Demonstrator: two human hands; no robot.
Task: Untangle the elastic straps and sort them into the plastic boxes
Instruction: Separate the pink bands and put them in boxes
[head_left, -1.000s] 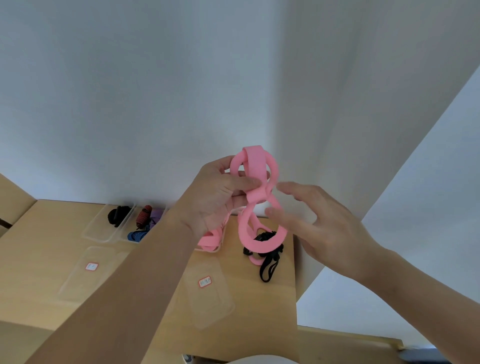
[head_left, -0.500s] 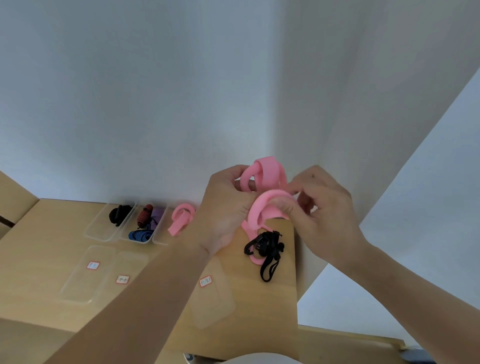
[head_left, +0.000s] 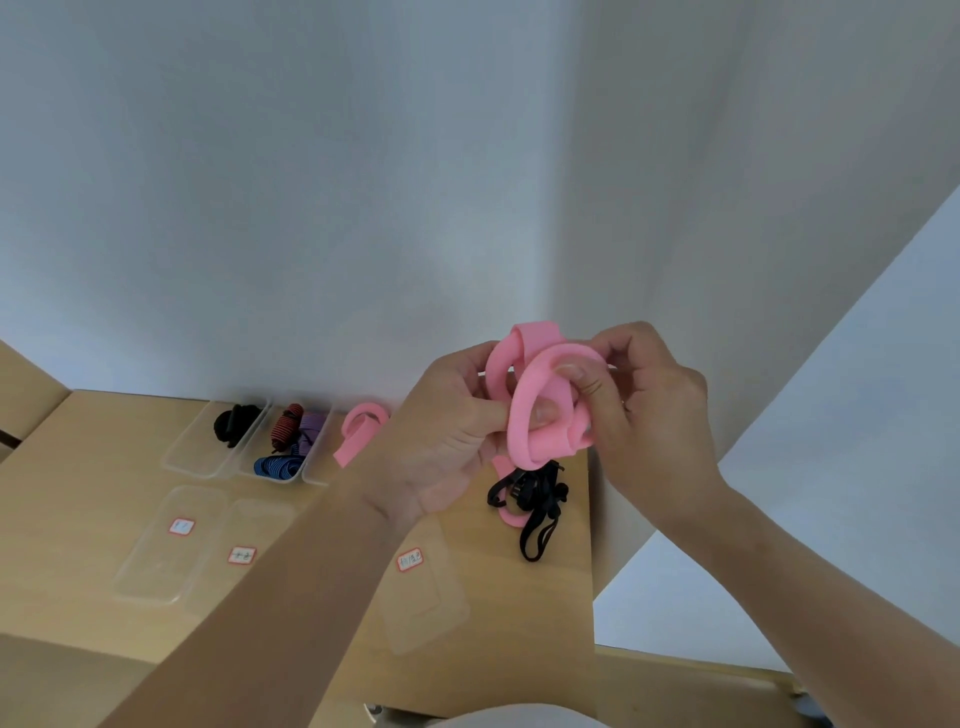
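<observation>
A wide pink elastic strap (head_left: 524, 410), looped into a bundle, is held up above the table between both hands. My left hand (head_left: 447, 441) pinches its left side and my right hand (head_left: 639, 410) grips its right side with fingers curled round the loops. Below them a tangle of black straps (head_left: 535, 499) lies on the wooden table with a bit of pink under it. Three clear plastic boxes stand at the back: one with a black strap (head_left: 236, 423), one with red, purple and blue straps (head_left: 291, 441), one with a pink strap (head_left: 361, 434).
Three clear lids with red-bordered labels (head_left: 410, 561) lie flat on the wooden table (head_left: 78, 493) in front of the boxes. A white wall rises right behind the boxes. The table's right edge runs just past the black tangle.
My right hand has gone from open beside the strap to gripping it. The loops have been drawn into a tighter bundle, and both hands have shifted slightly right.
</observation>
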